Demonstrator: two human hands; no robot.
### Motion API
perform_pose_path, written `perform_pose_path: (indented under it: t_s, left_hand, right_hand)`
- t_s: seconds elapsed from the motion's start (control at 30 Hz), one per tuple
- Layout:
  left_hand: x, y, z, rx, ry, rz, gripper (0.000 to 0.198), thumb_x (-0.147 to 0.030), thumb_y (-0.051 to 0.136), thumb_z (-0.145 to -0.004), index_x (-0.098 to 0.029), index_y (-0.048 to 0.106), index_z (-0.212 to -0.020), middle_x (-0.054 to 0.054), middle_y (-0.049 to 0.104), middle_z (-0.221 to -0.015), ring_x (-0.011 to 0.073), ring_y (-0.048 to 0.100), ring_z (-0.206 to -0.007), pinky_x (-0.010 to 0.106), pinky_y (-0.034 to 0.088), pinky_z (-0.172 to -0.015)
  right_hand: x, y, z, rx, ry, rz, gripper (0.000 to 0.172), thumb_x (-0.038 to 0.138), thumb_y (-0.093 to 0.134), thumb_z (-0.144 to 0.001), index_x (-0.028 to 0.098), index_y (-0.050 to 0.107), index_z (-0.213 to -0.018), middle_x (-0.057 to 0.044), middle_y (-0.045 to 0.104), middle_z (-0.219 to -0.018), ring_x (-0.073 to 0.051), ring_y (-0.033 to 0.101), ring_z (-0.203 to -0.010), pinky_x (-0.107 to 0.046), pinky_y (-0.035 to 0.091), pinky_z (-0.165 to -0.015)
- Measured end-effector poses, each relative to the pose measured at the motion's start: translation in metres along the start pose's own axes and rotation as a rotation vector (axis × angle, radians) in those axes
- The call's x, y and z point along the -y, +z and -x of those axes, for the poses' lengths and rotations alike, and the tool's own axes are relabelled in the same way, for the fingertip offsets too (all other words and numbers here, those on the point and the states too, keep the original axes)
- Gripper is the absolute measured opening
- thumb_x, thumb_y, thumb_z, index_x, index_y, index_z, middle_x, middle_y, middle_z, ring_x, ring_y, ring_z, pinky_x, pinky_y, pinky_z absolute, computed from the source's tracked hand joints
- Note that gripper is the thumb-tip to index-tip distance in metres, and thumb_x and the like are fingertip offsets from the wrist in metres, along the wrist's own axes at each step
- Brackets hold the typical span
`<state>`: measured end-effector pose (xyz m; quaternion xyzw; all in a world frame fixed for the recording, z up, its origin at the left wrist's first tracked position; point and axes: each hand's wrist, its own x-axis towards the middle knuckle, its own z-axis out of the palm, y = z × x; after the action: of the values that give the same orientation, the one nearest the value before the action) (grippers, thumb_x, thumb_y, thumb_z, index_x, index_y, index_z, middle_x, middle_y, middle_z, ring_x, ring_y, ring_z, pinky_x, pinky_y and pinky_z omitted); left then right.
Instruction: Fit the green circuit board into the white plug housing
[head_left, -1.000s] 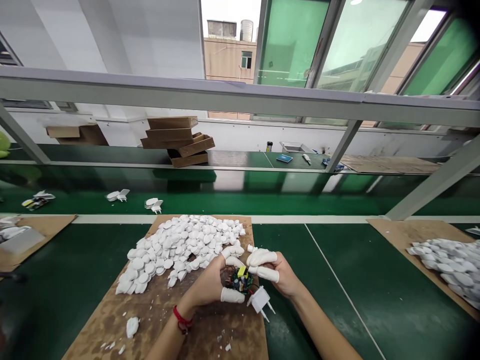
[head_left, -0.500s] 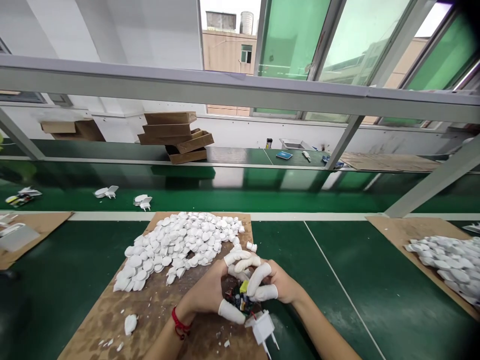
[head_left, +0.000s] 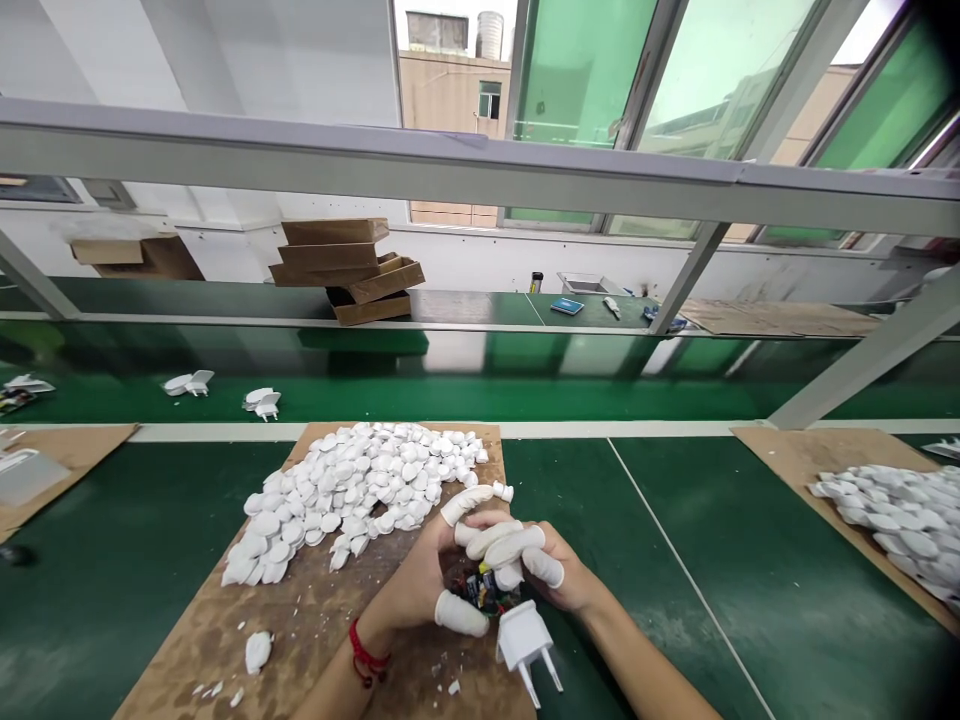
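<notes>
Both my hands wear white finger cots and are closed together around a small circuit board (head_left: pixel 486 590) with dark and yellow parts. My left hand (head_left: pixel 429 580) cups the board from the left, thumb under it. My right hand (head_left: pixel 541 572) wraps its fingers over the top. A white plug housing with two prongs (head_left: pixel 526 645) hangs just below the board, prongs pointing toward me. This all sits over a brown cardboard sheet (head_left: pixel 315 620), which carries a heap of white plastic shells (head_left: pixel 352 485) just beyond my hands.
A lone white shell (head_left: pixel 257 651) and crumbs lie on the cardboard at left. White plug parts (head_left: pixel 262 402) ride the green conveyor belt (head_left: pixel 525 390). Another shell pile (head_left: pixel 892 505) sits on cardboard at right. Stacked cardboard trays (head_left: pixel 346 268) stand on the far shelf.
My right fingers have curled down over the board, closing with the left hand. The white plug housing has swung lower and nearer, prongs now toward me. Belt parts have drifted left.
</notes>
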<state>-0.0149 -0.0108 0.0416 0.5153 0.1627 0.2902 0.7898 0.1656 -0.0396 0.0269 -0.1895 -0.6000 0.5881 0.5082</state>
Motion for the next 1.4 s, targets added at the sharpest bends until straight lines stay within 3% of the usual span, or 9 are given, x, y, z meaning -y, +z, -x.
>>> perform_pose_path:
  t_s: [0.13,0.27,0.37,0.53,0.63,0.77,0.97,1.23,1.4]
  left_hand:
    - [-0.001,0.003,0.002,-0.019,0.015,-0.008,0.137,-0.020,0.094,-0.033,-0.023,0.015,-0.145,0.011,0.061,-0.115,0.0315,0.056,-0.109,0.044,0.040,-0.099]
    - [0.002,0.002,0.004,-0.040,-0.006,-0.015,0.135,-0.016,0.094,-0.030,-0.023,0.021,-0.143,0.010,0.063,-0.110,0.0313,0.057,-0.109,0.045,0.039,-0.099]
    - [0.003,-0.001,0.004,-0.078,-0.025,-0.066,0.132,-0.017,0.094,-0.029,-0.020,0.025,-0.142,0.010,0.064,-0.107,0.0323,0.056,-0.107,0.045,0.040,-0.098]
    - [-0.002,-0.001,0.001,-0.003,-0.002,-0.063,0.129,-0.020,0.093,-0.034,-0.024,0.023,-0.143,0.011,0.059,-0.118,0.0326,0.054,-0.111,0.044,0.042,-0.096]
    - [-0.002,0.000,0.000,0.001,0.004,-0.078,0.125,-0.021,0.093,-0.036,-0.024,0.027,-0.142,0.012,0.058,-0.121,0.0318,0.055,-0.111,0.042,0.043,-0.096]
    - [0.004,0.000,0.000,-0.012,-0.007,-0.001,0.126,-0.030,0.093,-0.036,-0.024,0.025,-0.142,0.012,0.060,-0.117,0.0319,0.058,-0.106,0.040,0.048,-0.087]
    - [0.003,0.001,0.002,-0.029,-0.022,-0.017,0.120,-0.022,0.093,-0.037,-0.023,0.031,-0.139,0.012,0.060,-0.116,0.0307,0.058,-0.106,0.034,0.049,-0.082]
    - [-0.001,0.006,0.000,0.016,0.002,0.076,0.127,-0.024,0.094,-0.032,-0.026,0.030,-0.141,0.012,0.056,-0.123,0.0336,0.056,-0.111,0.041,0.045,-0.093]
    - [0.001,0.001,0.005,0.032,-0.009,0.060,0.137,-0.023,0.095,-0.030,-0.028,0.019,-0.144,0.012,0.059,-0.119,0.0348,0.057,-0.108,0.047,0.044,-0.094]
  right_hand:
    - [0.003,0.004,0.001,-0.023,0.023,-0.007,0.030,0.046,0.080,-0.065,0.028,0.076,-0.090,-0.006,0.071,-0.106,-0.030,0.054,-0.117,-0.047,0.038,-0.103]
    - [0.003,0.008,0.000,-0.033,-0.003,-0.076,0.017,0.038,0.082,-0.065,0.031,0.077,-0.080,-0.003,0.074,-0.091,-0.028,0.058,-0.112,-0.045,0.041,-0.102]
    - [0.002,0.009,-0.001,-0.012,-0.024,-0.104,0.013,0.035,0.078,-0.072,0.032,0.076,-0.084,-0.001,0.074,-0.092,-0.026,0.058,-0.113,-0.045,0.039,-0.105]
    - [0.006,0.007,0.001,0.047,0.011,-0.020,0.021,0.036,0.072,-0.079,0.031,0.073,-0.099,-0.004,0.066,-0.117,-0.025,0.047,-0.124,-0.043,0.035,-0.105]
    - [0.008,0.007,0.002,0.087,0.012,0.004,0.018,0.043,0.069,-0.080,0.029,0.076,-0.089,-0.005,0.069,-0.111,-0.026,0.047,-0.124,-0.043,0.031,-0.107]
    - [0.007,0.008,0.000,0.087,0.008,-0.022,0.024,0.047,0.065,-0.082,0.028,0.075,-0.094,-0.006,0.070,-0.108,-0.025,0.046,-0.125,-0.045,0.030,-0.108]
    - [0.000,0.009,0.001,0.071,0.036,-0.115,0.024,0.049,0.072,-0.075,0.028,0.076,-0.085,-0.006,0.072,-0.103,-0.025,0.044,-0.127,-0.045,0.031,-0.107]
    - [-0.003,0.010,0.001,0.031,0.017,-0.146,0.038,0.052,0.074,-0.072,0.029,0.073,-0.102,-0.006,0.072,-0.104,-0.027,0.048,-0.124,-0.046,0.034,-0.106]
    - [-0.001,0.013,0.003,0.032,0.000,-0.067,0.027,0.049,0.066,-0.080,0.032,0.073,-0.100,-0.004,0.073,-0.100,-0.026,0.051,-0.121,-0.047,0.028,-0.110]
